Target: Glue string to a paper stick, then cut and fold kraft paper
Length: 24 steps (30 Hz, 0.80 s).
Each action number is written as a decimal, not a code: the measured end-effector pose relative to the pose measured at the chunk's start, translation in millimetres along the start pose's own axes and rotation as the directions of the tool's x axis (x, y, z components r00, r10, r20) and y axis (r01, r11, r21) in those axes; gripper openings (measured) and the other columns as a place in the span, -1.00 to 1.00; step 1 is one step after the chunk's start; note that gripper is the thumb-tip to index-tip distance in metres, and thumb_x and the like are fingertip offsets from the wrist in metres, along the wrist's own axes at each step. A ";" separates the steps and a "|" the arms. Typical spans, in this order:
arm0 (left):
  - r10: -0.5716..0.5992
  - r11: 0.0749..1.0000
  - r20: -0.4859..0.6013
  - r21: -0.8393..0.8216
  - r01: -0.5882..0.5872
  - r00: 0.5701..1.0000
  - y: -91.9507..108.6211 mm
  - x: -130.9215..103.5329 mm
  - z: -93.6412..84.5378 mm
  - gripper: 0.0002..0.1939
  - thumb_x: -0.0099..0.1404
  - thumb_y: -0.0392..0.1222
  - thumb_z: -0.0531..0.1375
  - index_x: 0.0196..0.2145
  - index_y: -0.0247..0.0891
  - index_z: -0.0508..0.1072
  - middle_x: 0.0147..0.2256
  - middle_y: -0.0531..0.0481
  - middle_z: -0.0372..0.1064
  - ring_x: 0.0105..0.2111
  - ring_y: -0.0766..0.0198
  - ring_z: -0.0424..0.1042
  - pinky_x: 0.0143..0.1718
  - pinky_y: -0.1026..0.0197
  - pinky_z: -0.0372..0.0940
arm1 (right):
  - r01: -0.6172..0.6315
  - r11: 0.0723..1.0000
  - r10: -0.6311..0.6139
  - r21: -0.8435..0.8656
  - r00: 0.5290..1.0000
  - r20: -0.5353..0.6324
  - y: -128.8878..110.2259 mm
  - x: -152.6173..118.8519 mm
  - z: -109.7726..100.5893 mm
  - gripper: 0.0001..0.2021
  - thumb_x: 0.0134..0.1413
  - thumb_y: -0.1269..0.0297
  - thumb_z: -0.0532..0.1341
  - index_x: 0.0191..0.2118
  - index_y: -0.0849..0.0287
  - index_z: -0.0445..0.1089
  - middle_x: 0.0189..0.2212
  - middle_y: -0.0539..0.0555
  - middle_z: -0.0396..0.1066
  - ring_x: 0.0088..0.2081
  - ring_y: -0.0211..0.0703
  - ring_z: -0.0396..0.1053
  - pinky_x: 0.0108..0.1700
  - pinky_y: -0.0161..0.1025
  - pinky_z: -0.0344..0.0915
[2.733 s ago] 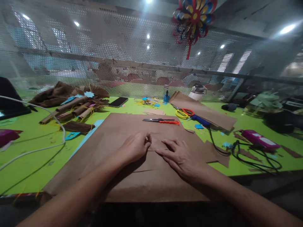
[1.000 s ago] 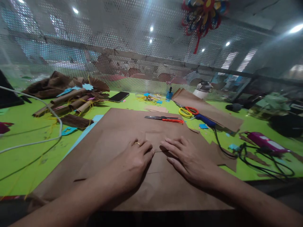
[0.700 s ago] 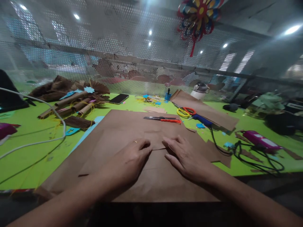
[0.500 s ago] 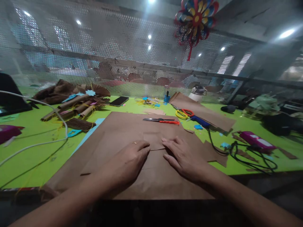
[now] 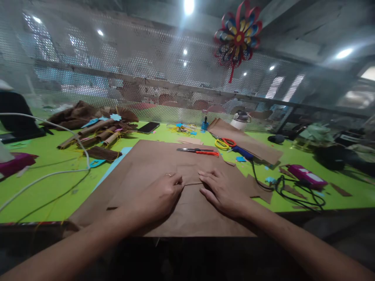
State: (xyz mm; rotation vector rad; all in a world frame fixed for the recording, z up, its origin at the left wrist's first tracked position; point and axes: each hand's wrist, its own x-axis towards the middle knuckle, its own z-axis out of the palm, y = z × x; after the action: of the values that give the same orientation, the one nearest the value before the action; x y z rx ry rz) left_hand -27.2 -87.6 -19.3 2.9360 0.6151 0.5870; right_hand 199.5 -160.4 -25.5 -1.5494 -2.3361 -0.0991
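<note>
A small rectangle of brown paper [image 5: 189,171] lies on larger sheets of brown paper [image 5: 152,160] in front of me. Its left edge is at the fingertips of my left hand [image 5: 164,193], whose fingers are curled and pressed together on it. My right hand [image 5: 221,193] rests on the other side, fingers stretched out and touching the paper's right edge, thumb apart. Beyond both hands, a utility knife with an orange handle [image 5: 207,153] lies across the big sheet, next to what looks like a dark blade or strip. The left fingertips are partly hidden.
Scissors with yellow and red handles [image 5: 222,144] and a blue-handled corded tool [image 5: 243,153] lie to the right. Its black cord [image 5: 283,191] loops near a purple box [image 5: 307,175]. At left are rolled brown paper pieces [image 5: 96,130], a white cable [image 5: 43,180] and a phone [image 5: 148,127].
The whole view has shifted slightly, as the head moved. Both hands stay at nearly the same spots on the small paper, with little change in their fingers.
</note>
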 end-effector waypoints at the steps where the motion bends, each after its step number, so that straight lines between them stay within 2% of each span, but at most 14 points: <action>1: 0.004 1.000 0.014 0.020 -0.004 1.000 1.1 -0.1 -1.2 -0.65 0.40 -0.33 -0.10 -0.25 -0.32 0.48 -0.25 -0.15 0.40 -0.26 0.19 0.35 -0.16 0.14 0.28 | -0.001 1.000 0.001 0.000 1.000 0.004 0.0 -0.1 -0.3 -0.62 0.30 0.18 0.02 0.10 0.26 0.32 0.13 0.23 0.32 0.08 0.05 0.17 0.14 0.11 0.18; 4: -0.006 0.998 0.033 0.055 0.004 0.999 3.4 -1.3 -3.7 -0.66 0.40 -0.34 -0.10 -0.22 -0.33 0.48 -0.24 -0.15 0.40 -0.27 0.20 0.35 -0.18 0.15 0.29 | -0.008 1.000 0.008 0.014 1.000 0.015 -0.1 -0.8 -1.8 -0.60 0.30 0.18 0.01 0.14 0.26 0.27 0.14 0.23 0.31 0.08 0.03 0.16 0.14 0.10 0.17; 8: -0.013 0.997 -0.016 0.076 0.014 1.000 1.1 -4.2 0.0 -0.67 0.39 -0.34 -0.08 -0.11 -0.32 0.46 -0.15 -0.20 0.41 -0.18 0.16 0.39 -0.12 0.12 0.32 | 0.031 0.999 -0.032 0.016 0.996 0.086 -0.8 -1.9 -5.5 -0.58 0.34 0.20 -0.04 0.25 0.11 0.16 0.20 0.19 0.23 0.14 0.02 0.12 0.18 0.13 0.10; 11: 0.054 0.995 -0.048 0.092 -0.050 0.997 -3.1 -5.7 4.4 -0.65 0.37 -0.37 -0.06 -0.05 -0.30 0.45 -0.07 -0.21 0.41 -0.08 0.13 0.39 -0.02 0.07 0.31 | 0.041 0.999 -0.039 -0.010 0.991 0.125 -0.3 -2.3 -7.0 -0.60 0.36 0.19 -0.07 0.23 -0.01 0.22 0.23 0.18 0.17 0.17 0.03 0.09 0.18 0.17 0.06; 14: 0.109 0.990 -0.060 0.101 -0.103 0.992 -6.3 -5.9 6.5 -0.63 0.34 -0.41 -0.05 -0.02 -0.31 0.44 -0.05 -0.21 0.42 -0.08 0.14 0.41 0.00 0.07 0.32 | 0.047 0.999 -0.045 -0.012 0.990 0.136 2.8 -2.2 -4.3 -0.61 0.35 0.16 -0.07 0.20 -0.07 0.26 0.25 0.17 0.13 0.17 0.06 0.06 0.17 0.18 0.08; 20: 0.154 0.977 -0.069 0.157 -0.141 0.986 -8.6 -4.1 9.0 -0.67 0.32 -0.44 -0.02 -0.11 -0.34 0.48 -0.10 -0.22 0.46 -0.12 0.15 0.45 -0.02 0.08 0.34 | 0.026 0.999 -0.029 0.024 0.993 0.114 7.5 -2.3 2.8 -0.59 0.34 0.12 -0.05 0.20 -0.03 0.28 0.25 0.17 0.13 0.18 0.09 0.06 0.19 0.15 0.05; 24: 0.163 0.968 -0.075 0.204 -0.145 0.984 -6.9 -3.8 8.9 -0.70 0.33 -0.43 -0.01 -0.15 -0.35 0.49 -0.14 -0.22 0.48 -0.15 0.14 0.46 -0.03 0.07 0.35 | 0.033 0.999 -0.036 0.028 0.994 0.103 6.6 -3.1 2.5 -0.58 0.35 0.14 -0.06 0.20 0.07 0.29 0.25 0.19 0.15 0.19 0.06 0.09 0.21 0.11 0.02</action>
State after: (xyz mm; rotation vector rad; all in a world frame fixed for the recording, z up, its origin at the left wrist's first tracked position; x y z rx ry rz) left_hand -29.5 -82.9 -29.9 3.1806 0.4821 0.7186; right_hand 205.9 -159.8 -29.7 -1.5367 -2.4343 0.0038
